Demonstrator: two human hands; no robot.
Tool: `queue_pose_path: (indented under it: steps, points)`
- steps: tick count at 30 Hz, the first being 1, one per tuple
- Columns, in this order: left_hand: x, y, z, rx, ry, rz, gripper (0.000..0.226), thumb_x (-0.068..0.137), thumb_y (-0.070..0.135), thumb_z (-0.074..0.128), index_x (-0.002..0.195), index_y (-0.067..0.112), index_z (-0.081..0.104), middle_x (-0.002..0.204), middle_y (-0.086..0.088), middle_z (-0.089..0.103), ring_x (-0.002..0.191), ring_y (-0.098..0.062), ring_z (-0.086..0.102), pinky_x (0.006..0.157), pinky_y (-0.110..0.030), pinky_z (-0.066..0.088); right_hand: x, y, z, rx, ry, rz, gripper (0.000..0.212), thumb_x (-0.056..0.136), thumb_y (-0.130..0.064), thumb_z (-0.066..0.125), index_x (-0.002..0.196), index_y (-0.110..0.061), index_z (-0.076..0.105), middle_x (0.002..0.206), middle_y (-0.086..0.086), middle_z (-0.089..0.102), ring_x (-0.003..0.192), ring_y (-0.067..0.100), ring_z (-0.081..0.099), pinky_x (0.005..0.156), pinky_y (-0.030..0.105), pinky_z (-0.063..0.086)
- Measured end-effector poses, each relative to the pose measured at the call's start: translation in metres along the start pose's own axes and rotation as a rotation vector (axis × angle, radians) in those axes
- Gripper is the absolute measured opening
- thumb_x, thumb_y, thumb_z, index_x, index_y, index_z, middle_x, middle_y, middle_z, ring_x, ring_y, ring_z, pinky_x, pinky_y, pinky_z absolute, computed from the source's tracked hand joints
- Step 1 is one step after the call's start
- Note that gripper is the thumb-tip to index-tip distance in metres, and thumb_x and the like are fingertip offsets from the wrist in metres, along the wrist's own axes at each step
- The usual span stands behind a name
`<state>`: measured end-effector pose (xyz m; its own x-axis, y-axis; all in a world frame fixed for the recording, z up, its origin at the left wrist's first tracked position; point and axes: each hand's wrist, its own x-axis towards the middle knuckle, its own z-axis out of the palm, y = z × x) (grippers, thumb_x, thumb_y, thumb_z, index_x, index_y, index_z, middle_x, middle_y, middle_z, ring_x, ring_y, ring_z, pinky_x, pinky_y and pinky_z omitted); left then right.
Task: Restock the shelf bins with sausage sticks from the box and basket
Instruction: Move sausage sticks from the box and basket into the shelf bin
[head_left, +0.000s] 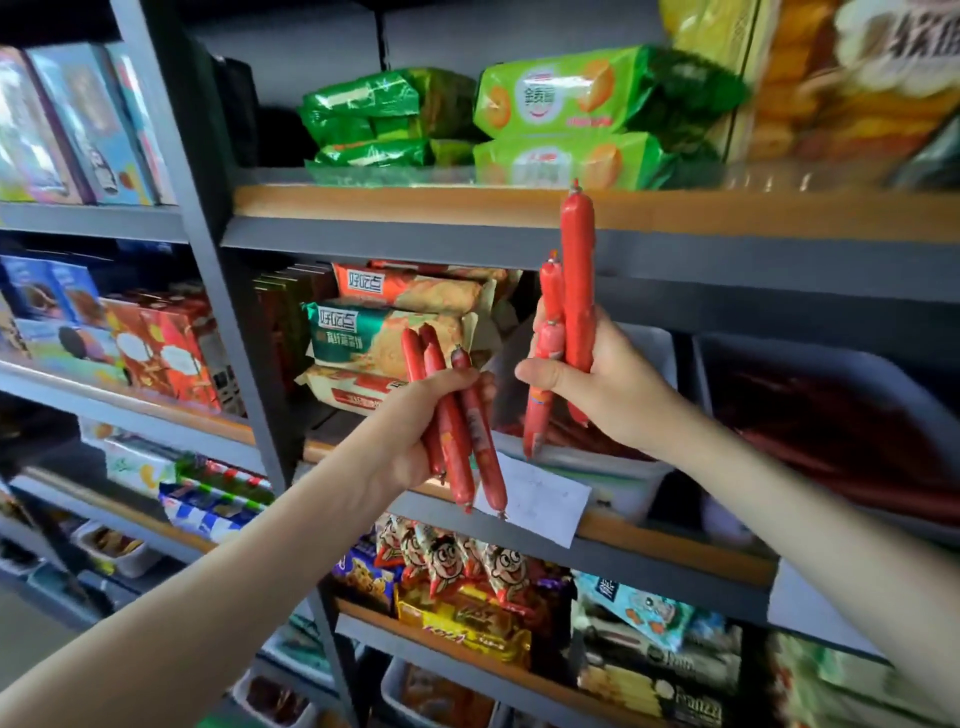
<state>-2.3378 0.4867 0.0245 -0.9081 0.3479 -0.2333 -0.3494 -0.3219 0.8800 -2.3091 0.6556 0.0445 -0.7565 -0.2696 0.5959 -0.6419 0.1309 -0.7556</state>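
Left hand (415, 431) curls round a bunch of sausage sticks (457, 441); at its three o'clock, right hand (602, 389) grips perhaps three sausages (577, 280).

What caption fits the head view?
Left hand and right hand each hold sausage sticks in front of shelf bins.

Bright even light on forearms; shelf recesses shadowed; edges blurred, wide-angle bending at frame borders.
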Motion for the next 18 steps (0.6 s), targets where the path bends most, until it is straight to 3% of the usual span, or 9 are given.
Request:
queue_pose_path:
  steps: [3,5,7,8,10,12,14,18]
  points:
    - [0.006,0.003,-0.001,-0.073,0.005,0.013,0.011,0.092,0.013,0.055,0.092,0.006,0.063,0.076,-0.005,0.067,0.061,-0.015,0.065,0.054,-0.024,0.054,-0.001,-0.002,-0.005,-0.05,-0.002,-0.083,0.041,0.08,-0.013,0.065,0.106,-0.031,0.039,0.074,-0.025,0.05,0.071,0.004,0.049,0.074,0.029,0.047]
    - [0.01,0.005,-0.001,-0.104,0.025,0.031,0.011,0.091,0.012,0.055,0.09,0.004,0.062,0.072,-0.006,0.066,0.058,-0.015,0.065,0.051,-0.023,0.053,0.0,-0.001,-0.01,-0.297,-0.027,-0.137,0.039,0.082,-0.026,0.067,0.103,-0.036,0.036,0.081,-0.025,0.053,0.076,0.0,0.054,0.078,0.032,0.048]
    - [0.012,0.006,-0.001,-0.123,0.068,0.054,0.014,0.092,0.012,0.054,0.082,0.005,0.061,0.066,-0.006,0.065,0.05,-0.013,0.063,0.048,-0.021,0.052,0.0,0.004,-0.015,-0.576,-0.104,-0.126,0.04,0.085,-0.028,0.067,0.104,-0.039,0.034,0.101,-0.024,0.054,0.097,-0.002,0.055,0.086,0.02,0.043]
    - [0.013,0.006,-0.001,-0.134,0.089,0.063,0.015,0.092,0.013,0.054,0.08,0.005,0.06,0.065,-0.006,0.064,0.048,-0.013,0.062,0.048,-0.021,0.052,0.0,0.01,-0.019,-0.679,-0.157,-0.043,0.041,0.087,-0.024,0.066,0.11,-0.036,0.034,0.107,-0.02,0.053,0.103,0.002,0.054,0.084,0.016,0.04]
    - [0.015,0.007,-0.002,-0.166,0.109,0.07,0.015,0.092,0.013,0.054,0.08,0.006,0.059,0.067,-0.006,0.063,0.055,-0.015,0.062,0.054,-0.024,0.052,0.0,0.026,-0.029,-0.804,-0.226,0.25,0.041,0.091,-0.023,0.062,0.122,-0.02,0.036,0.109,-0.006,0.05,0.101,0.015,0.053,0.076,0.024,0.038]
    - [0.016,0.007,-0.003,-0.218,0.112,0.072,0.014,0.093,0.011,0.052,0.081,0.006,0.057,0.072,-0.006,0.061,0.064,-0.016,0.06,0.063,-0.027,0.052,0.0,0.045,-0.042,-0.845,-0.264,0.463,0.037,0.09,-0.027,0.062,0.117,-0.014,0.04,0.106,0.0,0.055,0.093,0.021,0.055,0.073,0.031,0.04]
    - [0.016,0.006,-0.003,-0.255,0.121,0.071,0.013,0.094,0.009,0.051,0.083,0.005,0.056,0.075,-0.007,0.059,0.068,-0.017,0.058,0.07,-0.027,0.05,-0.001,0.056,-0.052,-0.934,-0.345,0.542,0.035,0.089,-0.03,0.063,0.115,-0.015,0.045,0.11,0.003,0.059,0.093,0.021,0.056,0.076,0.033,0.041]
    - [0.015,0.004,-0.001,-0.277,0.138,0.078,0.013,0.092,0.008,0.053,0.081,0.006,0.056,0.071,-0.006,0.06,0.068,-0.017,0.058,0.073,-0.028,0.05,-0.002,0.055,-0.061,-1.102,-0.513,0.606,0.05,0.09,-0.034,0.06,0.135,-0.019,0.044,0.124,0.005,0.051,0.107,0.022,0.051,0.089,0.03,0.039]
